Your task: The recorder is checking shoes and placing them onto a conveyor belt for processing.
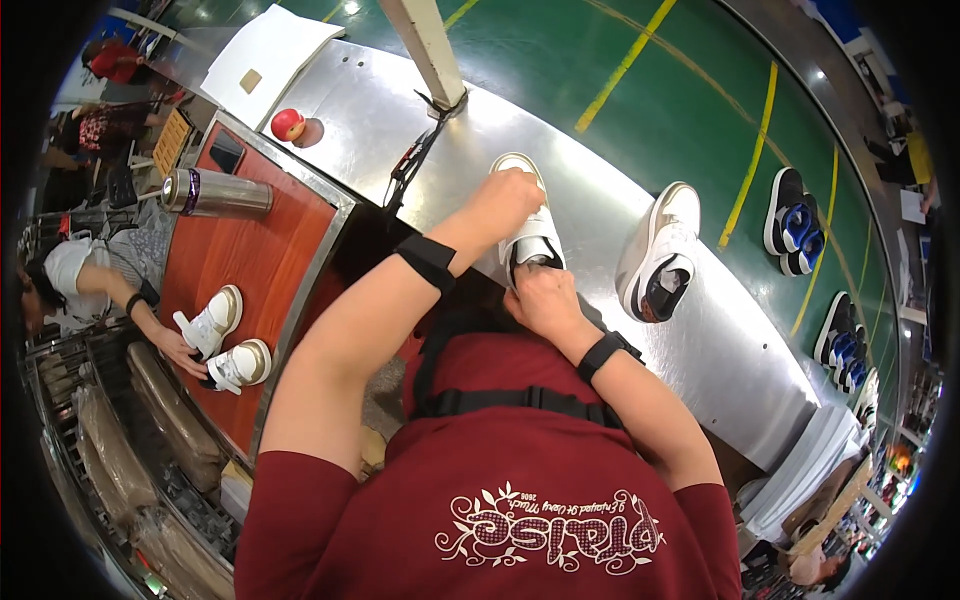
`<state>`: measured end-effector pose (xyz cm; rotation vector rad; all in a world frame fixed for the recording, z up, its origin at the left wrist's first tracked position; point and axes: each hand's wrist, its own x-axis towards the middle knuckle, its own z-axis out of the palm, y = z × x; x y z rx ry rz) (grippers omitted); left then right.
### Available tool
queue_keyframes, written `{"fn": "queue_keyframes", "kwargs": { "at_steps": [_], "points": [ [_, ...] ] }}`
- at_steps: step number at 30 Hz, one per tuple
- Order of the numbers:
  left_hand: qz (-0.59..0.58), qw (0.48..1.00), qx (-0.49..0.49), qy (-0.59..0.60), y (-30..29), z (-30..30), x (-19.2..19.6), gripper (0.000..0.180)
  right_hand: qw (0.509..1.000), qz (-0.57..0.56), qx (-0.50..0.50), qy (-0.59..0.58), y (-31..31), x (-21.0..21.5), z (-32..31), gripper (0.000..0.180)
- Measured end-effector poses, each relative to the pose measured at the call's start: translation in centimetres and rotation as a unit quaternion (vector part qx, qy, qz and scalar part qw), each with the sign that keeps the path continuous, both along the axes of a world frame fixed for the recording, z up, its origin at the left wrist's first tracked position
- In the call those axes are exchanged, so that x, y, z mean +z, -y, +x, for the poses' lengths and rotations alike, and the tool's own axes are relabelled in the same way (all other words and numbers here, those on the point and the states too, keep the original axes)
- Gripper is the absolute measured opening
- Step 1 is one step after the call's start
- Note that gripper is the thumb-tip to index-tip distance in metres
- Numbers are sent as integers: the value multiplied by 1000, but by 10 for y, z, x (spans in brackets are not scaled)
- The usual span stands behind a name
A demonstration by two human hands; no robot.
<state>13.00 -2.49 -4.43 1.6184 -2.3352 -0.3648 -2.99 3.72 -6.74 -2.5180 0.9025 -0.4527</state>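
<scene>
Maroon shirt (480, 470) nearest, left grip (507, 205) grasps a white shoe (539, 226) from above, right grip (547, 302) clasping its rear.

Left hand (510, 203) curled over front of white shoe (536, 228), right hand (548, 302) holding its heel end; second shoe (668, 238) nearby on steel worktop (595, 180); co-worker's hand (179, 347) at white pair (222, 312), far left

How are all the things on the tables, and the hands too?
Middle white shoe: upright, held
Left hand: curled over its front
Right hand: at its heel, gripping
White shoe further right: upright, something pale inside
Two shoes at left: a strap sticking out
Steel bottle: standing or lying, can't tell
Dark slab: lying flat
Red round thing: whole
White sheets: lying flat
</scene>
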Motion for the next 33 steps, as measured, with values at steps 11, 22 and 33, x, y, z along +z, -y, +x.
{"fn": "queue_keyframes", "kwargs": {
  "at_steps": [11, 22, 33],
  "points": [
    [11, 932, -273, 240, 48, -14, 13, 8, 1000, -12, -11, -2, 0, -7, 1, 17],
    [34, 928, -289, 230, 42, -12, 14, 7, 1000, -13, -18, -18, 0, -3, 1, 16],
    [-71, 995, 16, -66, -1, 12, 0, 24, 1000, 1, -19, -1, 3, -5, 2, 15]
  ]
}}
